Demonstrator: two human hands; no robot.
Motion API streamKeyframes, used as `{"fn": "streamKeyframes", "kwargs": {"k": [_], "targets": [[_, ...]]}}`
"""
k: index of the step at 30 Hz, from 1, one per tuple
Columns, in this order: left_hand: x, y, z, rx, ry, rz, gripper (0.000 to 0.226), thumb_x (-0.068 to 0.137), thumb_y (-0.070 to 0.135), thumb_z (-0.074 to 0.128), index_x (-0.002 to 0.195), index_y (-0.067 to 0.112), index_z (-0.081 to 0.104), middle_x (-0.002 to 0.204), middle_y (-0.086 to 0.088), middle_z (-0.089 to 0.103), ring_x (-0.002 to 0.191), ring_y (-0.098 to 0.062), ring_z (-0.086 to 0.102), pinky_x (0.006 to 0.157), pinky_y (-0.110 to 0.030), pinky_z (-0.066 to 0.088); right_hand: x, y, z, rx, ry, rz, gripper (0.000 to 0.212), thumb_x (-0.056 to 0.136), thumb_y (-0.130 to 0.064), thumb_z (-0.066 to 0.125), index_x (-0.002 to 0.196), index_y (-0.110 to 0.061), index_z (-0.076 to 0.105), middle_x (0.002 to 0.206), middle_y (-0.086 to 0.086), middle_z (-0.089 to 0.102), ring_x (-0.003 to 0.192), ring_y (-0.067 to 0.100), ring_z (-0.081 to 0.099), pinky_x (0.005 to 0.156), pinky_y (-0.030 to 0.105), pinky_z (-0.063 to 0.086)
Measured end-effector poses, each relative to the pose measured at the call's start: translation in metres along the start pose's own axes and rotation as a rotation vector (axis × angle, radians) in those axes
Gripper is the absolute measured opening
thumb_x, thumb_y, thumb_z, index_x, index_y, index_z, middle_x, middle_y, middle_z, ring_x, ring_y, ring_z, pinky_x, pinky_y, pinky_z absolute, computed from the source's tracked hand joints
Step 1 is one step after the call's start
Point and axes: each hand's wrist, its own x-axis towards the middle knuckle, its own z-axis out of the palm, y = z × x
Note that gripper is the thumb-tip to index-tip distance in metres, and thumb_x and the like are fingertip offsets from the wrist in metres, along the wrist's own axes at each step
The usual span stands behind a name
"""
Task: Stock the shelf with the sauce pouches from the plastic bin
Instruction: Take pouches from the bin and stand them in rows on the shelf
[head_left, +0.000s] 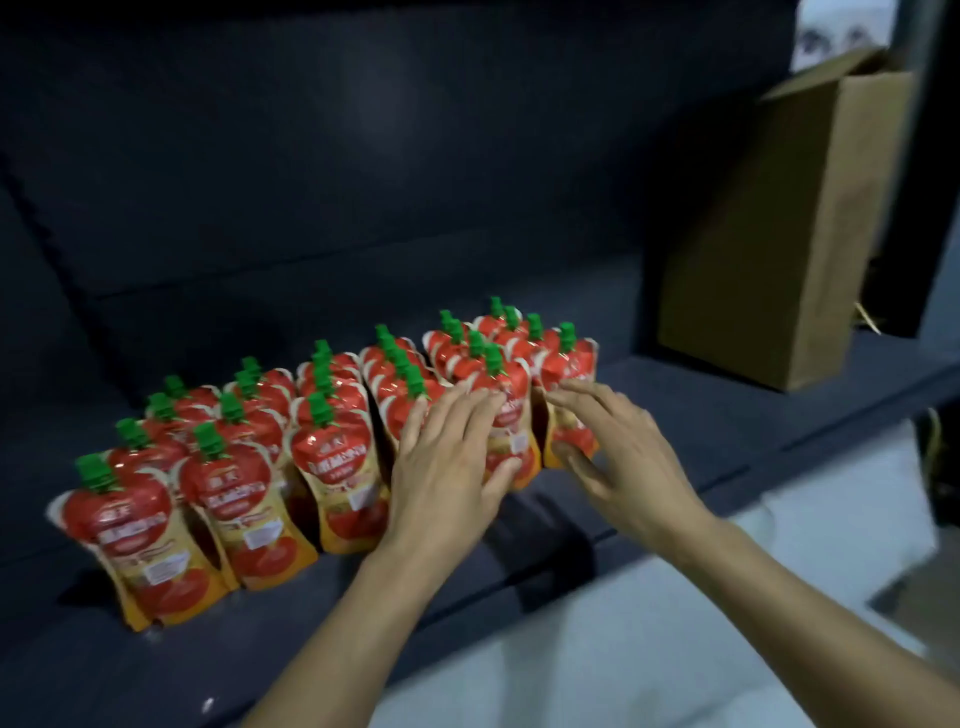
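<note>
Well, look at that shelf (727, 410): dark, deep, and already carrying a big load. At one end of it stands the cardboard box (769, 249), flap up, and I'll call every position from there.

Stretching away from the box along the board is the block of sauce pouches (332, 452), roughly seven files, each several deep, all on their feet. That's a lot of stocking done, by my reckoning. What's left is hard to call, because the plastic bin is nowhere I can pick out (a pale blurred shape (779, 545) sits below the box, and I won't put a name to it). Bare board lies between the block and the box, so there's room for more.

Now the hands, apart from each other. The left hand (447, 462) has straight fingers laid flat against the front pouch (511, 415) of the second file from the box. The right hand (618, 452), fingers spread and relaxed, touches the end pouch (569, 374), the one nearest the box. Neither grips anything; to me it looks like a squaring-up nudge.

Every pouch stands upright, long axis vertical, red printed face turned toward the shelf's front edge. The green caps (320, 410) point straight up.
</note>
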Motion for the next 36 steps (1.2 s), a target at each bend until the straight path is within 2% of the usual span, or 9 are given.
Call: {"fn": "streamKeyframes", "kwargs": {"k": [4,7,10,18,24,27,30,32,36], "targets": [[-0.047,0.056,0.03,-0.242,-0.044,0.008,0.056,0.087,0.05,0.049,0.133,0.019,0.055,0.127,0.003,0.063,0.12,-0.018,0.055,0.106,-0.043,0.043,-0.101,0.009,-0.007,0.035,0.06,0.275,0.041,0.092,-0.041,0.046,0.132,-0.031,0.046,0.126,-0.015,0.056,0.108,0.008,0.057,0.079,0.031,0.051],[-0.078,0.11,0.056,-0.388,-0.286,-0.02,0.054,0.092,0.052,0.049,0.139,0.025,0.046,0.127,0.011,0.06,0.118,-0.014,0.055,0.108,-0.034,0.037,-0.174,0.024,-0.019,0.055,0.017,0.538,0.042,0.094,-0.041,0.049,0.135,-0.042,0.036,0.122,-0.026,0.053,0.102,-0.003,0.055,0.084,0.03,0.05],[-0.101,0.163,0.084,-0.495,-0.513,0.011,0.053,0.094,0.049,0.052,0.142,0.032,0.037,0.13,0.015,0.056,0.117,-0.009,0.054,0.102,-0.028,0.037,-0.239,0.047,-0.04,0.028,-0.022,0.718,0.042,0.093,-0.042,0.05,0.133,-0.044,0.034,0.119,-0.024,0.053,0.098,-0.001,0.055,0.086,0.033,0.049],[-0.137,0.342,0.122,-0.653,-0.801,0.138,0.051,0.094,0.048,0.053,0.14,0.028,0.041,0.127,0.011,0.058,0.118,-0.013,0.055,0.097,-0.033,0.044,-0.403,0.11,-0.152,-0.053,-0.011,1.097,0.043,0.092,-0.033,0.056,0.134,-0.028,0.047,0.114,-0.008,0.06,0.098,0.012,0.06,0.083,0.032,0.048],[-0.191,0.527,0.141,-0.794,-1.067,0.168,0.048,0.089,0.045,0.061,0.132,0.028,0.05,0.116,0.008,0.063,0.108,-0.012,0.061,0.094,-0.03,0.048,-0.548,0.15,-0.256,-0.085,0.074,1.366,0.019,0.091,-0.032,0.058,0.109,-0.031,0.06,0.096,-0.011,0.066,0.087,0.01,0.064,0.079,0.034,0.051],[-0.216,0.601,0.154,-0.886,-1.18,0.163,0.04,0.086,0.039,0.065,0.124,0.03,0.056,0.104,0.01,0.063,0.098,-0.012,0.064,0.092,-0.032,0.05,-0.612,0.171,-0.293,-0.069,0.125,1.499,0.018,0.089,-0.021,0.062,0.107,-0.025,0.064,0.096,-0.008,0.067,0.085,0.011,0.064,0.082,0.032,0.052],[-0.233,0.653,0.178,-0.857,-1.284,0.24,0.043,0.086,0.037,0.065,0.126,0.029,0.054,0.106,0.009,0.062,0.099,-0.014,0.063,0.091,-0.032,0.051,-0.663,0.19,-0.315,-0.044,0.175,1.64,0.017,0.088,-0.016,0.064,0.104,-0.017,0.067,0.098,-0.006,0.068,0.09,0.013,0.064,0.084,0.028,0.049],[-0.24,0.679,0.198,-0.779,-1.347,0.402,0.045,0.088,0.039,0.061,0.131,0.029,0.051,0.115,0.007,0.061,0.107,-0.016,0.06,0.093,-0.033,0.049,-0.688,0.204,-0.323,-0.03,0.189,1.708,0.016,0.089,-0.014,0.063,0.104,-0.014,0.067,0.099,-0.004,0.068,0.092,0.014,0.063,0.082,0.024,0.046],[-0.244,0.723,0.254,-0.647,-1.424,0.568,0.046,0.09,0.038,0.06,0.133,0.026,0.049,0.124,0.003,0.059,0.113,-0.018,0.057,0.096,-0.034,0.048,-0.723,0.243,-0.322,0.013,0.2,1.807,0.011,0.089,-0.012,0.063,0.098,-0.016,0.066,0.094,-0.001,0.067,0.086,0.015,0.062,0.081,0.028,0.048]]}}
